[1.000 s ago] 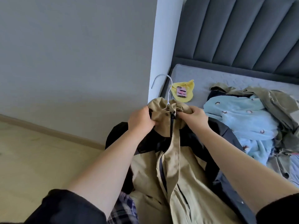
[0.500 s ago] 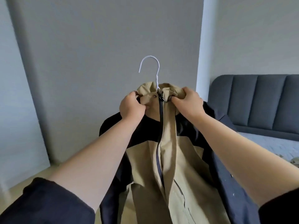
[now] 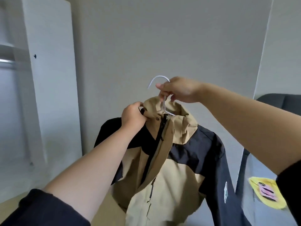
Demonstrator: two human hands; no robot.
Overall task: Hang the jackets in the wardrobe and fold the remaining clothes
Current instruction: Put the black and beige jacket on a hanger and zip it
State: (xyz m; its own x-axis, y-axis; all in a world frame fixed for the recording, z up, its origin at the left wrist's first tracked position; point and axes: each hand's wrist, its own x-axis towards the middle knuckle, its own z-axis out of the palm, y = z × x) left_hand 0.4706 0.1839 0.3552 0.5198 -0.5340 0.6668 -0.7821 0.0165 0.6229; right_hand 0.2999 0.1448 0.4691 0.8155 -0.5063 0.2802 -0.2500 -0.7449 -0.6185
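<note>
A tan and dark navy jacket point(image 3: 171, 176) hangs on a white hanger point(image 3: 163, 105), held up in front of me. My right hand point(image 3: 177, 92) pinches the hanger's neck just below the hook, above the collar. My left hand point(image 3: 133, 115) grips the left side of the jacket's tan collar, next to the zip. The white wardrobe point(image 3: 48, 79) stands open at the far left, with its metal rail point(image 3: 7, 62) showing at the left edge.
A plain grey wall fills the background. At the lower right lies the grey bed point(image 3: 267, 185) with a yellow item point(image 3: 267, 193) on it. The dark headboard point(image 3: 280, 101) shows at the right edge. Wooden floor lies below the jacket.
My right hand left the collar and took the hanger's neck below the hook. The jacket has been raised and the view has turned left, bringing the wardrobe into sight.
</note>
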